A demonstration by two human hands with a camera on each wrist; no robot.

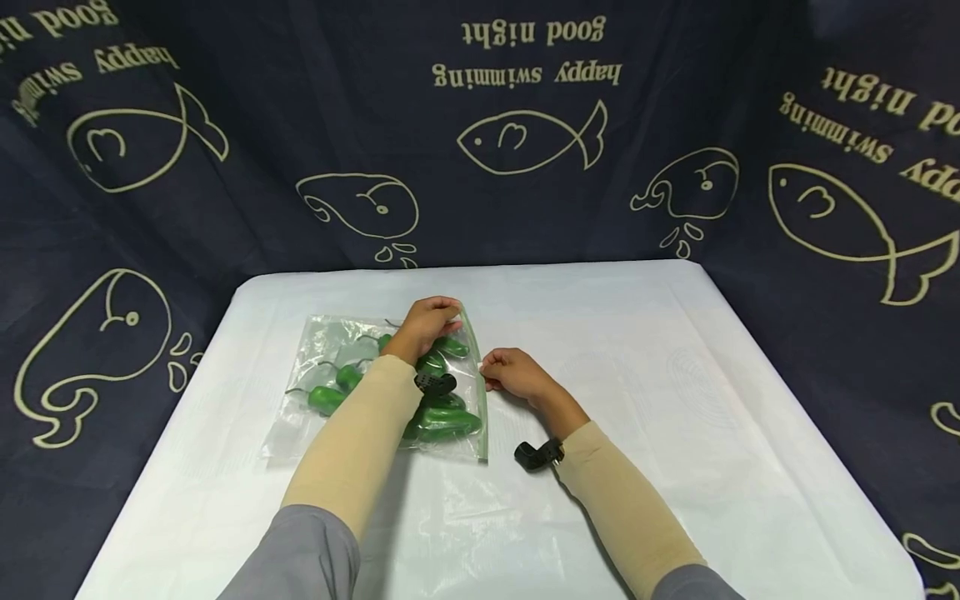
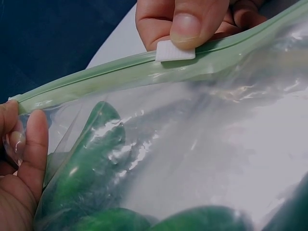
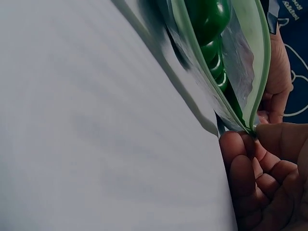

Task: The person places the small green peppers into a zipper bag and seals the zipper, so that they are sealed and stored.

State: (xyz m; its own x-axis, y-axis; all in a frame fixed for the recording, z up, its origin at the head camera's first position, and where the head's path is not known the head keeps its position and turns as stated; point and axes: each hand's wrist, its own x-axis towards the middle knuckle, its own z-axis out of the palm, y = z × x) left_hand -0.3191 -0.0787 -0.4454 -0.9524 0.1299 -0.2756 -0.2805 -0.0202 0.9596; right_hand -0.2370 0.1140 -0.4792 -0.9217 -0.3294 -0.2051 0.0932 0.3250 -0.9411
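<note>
A clear zip bag point(image 1: 288, 442) lies on the table with several green peppers point(image 1: 446, 423) inside. Along its right edge runs a green zip strip point(image 1: 483, 433). My left hand point(image 1: 432, 319) pinches the far end of this edge between thumb and fingers. Near the middle of the strip, my right hand point(image 1: 513, 372) pinches the white slider point(image 2: 174, 53), its thumb on top in the left wrist view. From the right wrist view, the bag mouth point(image 3: 263, 62) gapes on one side of the right fingers, with shiny peppers visible within.
A white cloth-covered table point(image 1: 645, 333) carries the bag on its left half. Dark blue curtains point(image 1: 525, 208) with fish and whale drawings hang behind and at both sides. A black wrist camera point(image 1: 538, 456) is strapped to my right wrist.
</note>
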